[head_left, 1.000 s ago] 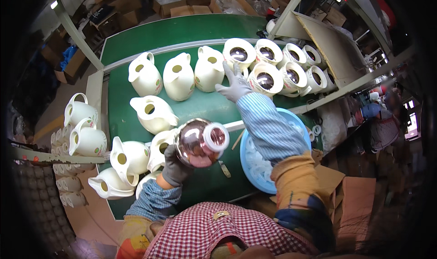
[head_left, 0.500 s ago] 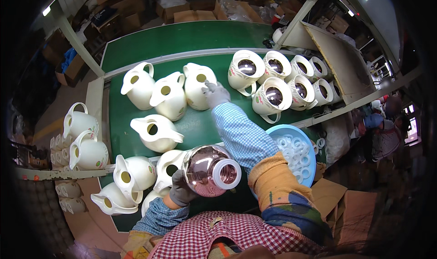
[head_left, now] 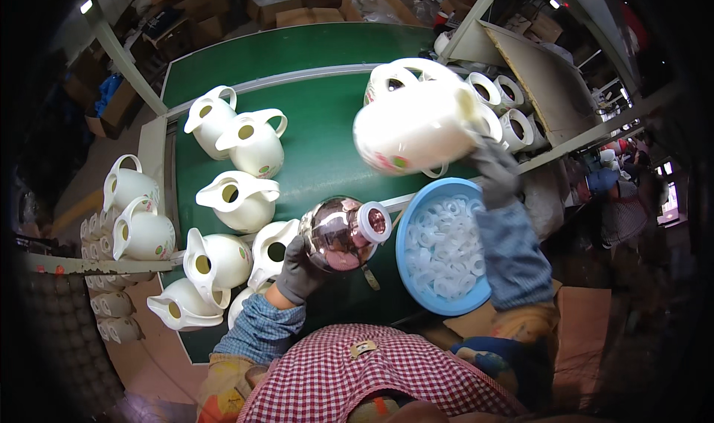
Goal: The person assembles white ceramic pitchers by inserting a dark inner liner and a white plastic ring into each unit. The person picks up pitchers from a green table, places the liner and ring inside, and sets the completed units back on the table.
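Since half a second ago in the head view, one jug (head_left: 405, 129) has left the spouted row and hangs tipped above the green table (head_left: 320, 151), partly hiding the wide-mouthed jugs (head_left: 518, 129). Right-hand (head_left: 494, 174) fingers seem clamped on its right end; blur hides the exact hold. It looks stiff, light and smooth; the rim or handle should give purchase. Left-hand (head_left: 300, 278) fingers are wrapped around the flask (head_left: 327, 233), left of the tub (head_left: 402, 252). Probably thin glass, slick and fragile, it wants cupping under the belly.
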`<state>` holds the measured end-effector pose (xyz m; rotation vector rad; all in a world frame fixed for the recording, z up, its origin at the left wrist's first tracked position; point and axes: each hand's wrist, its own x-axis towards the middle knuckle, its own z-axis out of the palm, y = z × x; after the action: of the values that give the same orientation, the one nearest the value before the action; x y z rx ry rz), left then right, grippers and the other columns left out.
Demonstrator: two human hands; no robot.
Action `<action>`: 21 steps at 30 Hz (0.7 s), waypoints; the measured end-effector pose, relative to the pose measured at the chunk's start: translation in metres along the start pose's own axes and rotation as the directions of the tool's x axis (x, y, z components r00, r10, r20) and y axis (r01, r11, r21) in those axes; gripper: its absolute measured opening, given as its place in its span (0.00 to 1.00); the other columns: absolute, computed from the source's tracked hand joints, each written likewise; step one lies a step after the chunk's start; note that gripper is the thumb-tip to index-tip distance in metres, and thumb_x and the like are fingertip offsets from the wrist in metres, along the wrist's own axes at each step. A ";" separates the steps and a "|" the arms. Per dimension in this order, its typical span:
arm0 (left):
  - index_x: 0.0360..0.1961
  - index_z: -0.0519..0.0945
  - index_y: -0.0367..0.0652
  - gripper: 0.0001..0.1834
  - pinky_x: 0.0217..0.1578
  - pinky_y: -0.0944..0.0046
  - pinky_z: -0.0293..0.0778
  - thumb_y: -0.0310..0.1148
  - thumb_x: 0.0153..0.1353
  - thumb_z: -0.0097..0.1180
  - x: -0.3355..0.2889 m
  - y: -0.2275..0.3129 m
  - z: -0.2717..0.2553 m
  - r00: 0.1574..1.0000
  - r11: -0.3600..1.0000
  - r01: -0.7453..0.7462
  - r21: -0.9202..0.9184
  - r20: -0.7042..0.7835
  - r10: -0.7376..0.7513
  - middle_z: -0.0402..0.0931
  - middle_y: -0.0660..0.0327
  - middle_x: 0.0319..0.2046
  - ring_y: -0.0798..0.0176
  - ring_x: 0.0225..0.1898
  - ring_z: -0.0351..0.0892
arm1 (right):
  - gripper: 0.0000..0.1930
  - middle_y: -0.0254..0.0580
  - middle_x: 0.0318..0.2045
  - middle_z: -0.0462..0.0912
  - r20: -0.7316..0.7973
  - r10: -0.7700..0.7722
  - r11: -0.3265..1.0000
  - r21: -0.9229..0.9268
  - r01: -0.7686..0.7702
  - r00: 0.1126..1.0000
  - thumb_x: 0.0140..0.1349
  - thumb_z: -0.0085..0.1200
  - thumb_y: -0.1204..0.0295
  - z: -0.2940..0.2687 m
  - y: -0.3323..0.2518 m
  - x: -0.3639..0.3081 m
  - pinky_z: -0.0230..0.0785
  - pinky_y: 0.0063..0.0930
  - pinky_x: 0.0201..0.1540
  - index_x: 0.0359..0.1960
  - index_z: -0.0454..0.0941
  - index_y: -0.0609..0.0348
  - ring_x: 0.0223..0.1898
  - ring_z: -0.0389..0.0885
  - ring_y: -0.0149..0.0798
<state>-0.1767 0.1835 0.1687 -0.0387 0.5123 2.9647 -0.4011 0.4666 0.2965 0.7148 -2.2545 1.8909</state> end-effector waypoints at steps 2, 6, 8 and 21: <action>0.74 0.61 0.45 0.48 0.73 0.46 0.60 0.60 0.59 0.61 -0.002 0.000 0.002 1.000 0.999 0.019 0.043 -0.013 -0.018 0.65 0.52 0.71 0.49 0.71 0.66 | 0.13 0.48 0.47 0.86 -0.049 0.062 0.983 0.176 -0.053 0.997 0.73 0.50 0.76 -0.067 -0.033 -0.036 0.84 0.32 0.48 0.52 0.81 0.71 0.48 0.87 0.40; 0.74 0.61 0.44 0.48 0.70 0.46 0.65 0.64 0.62 0.56 -0.009 -0.005 0.022 0.999 0.994 0.052 0.092 -0.004 -0.052 0.66 0.53 0.70 0.50 0.69 0.69 | 0.13 0.48 0.50 0.85 -0.268 0.164 0.964 0.249 -0.096 0.949 0.71 0.53 0.80 -0.117 -0.080 -0.113 0.82 0.33 0.48 0.55 0.80 0.68 0.47 0.86 0.39; 0.74 0.62 0.44 0.47 0.70 0.47 0.66 0.64 0.63 0.55 -0.013 -0.015 0.021 0.996 0.989 0.081 0.127 0.016 -0.084 0.67 0.53 0.69 0.51 0.69 0.69 | 0.13 0.47 0.50 0.85 -0.178 0.353 0.761 0.626 -0.171 0.919 0.71 0.54 0.77 -0.121 -0.083 -0.153 0.80 0.32 0.48 0.55 0.80 0.67 0.47 0.86 0.38; 0.71 0.65 0.42 0.36 0.66 0.55 0.67 0.40 0.65 0.63 -0.040 -0.066 0.069 0.916 -0.269 -0.363 0.892 0.288 -0.280 0.70 0.55 0.65 0.56 0.66 0.70 | 0.09 0.55 0.49 0.85 0.243 0.172 0.906 0.340 -0.250 0.955 0.66 0.62 0.78 -0.005 -0.076 -0.278 0.77 0.30 0.55 0.43 0.85 0.73 0.53 0.83 0.40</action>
<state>-0.1284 0.2630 0.2141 0.7632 2.6431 1.3124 -0.1249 0.5410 0.2610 0.7693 -2.1915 2.4981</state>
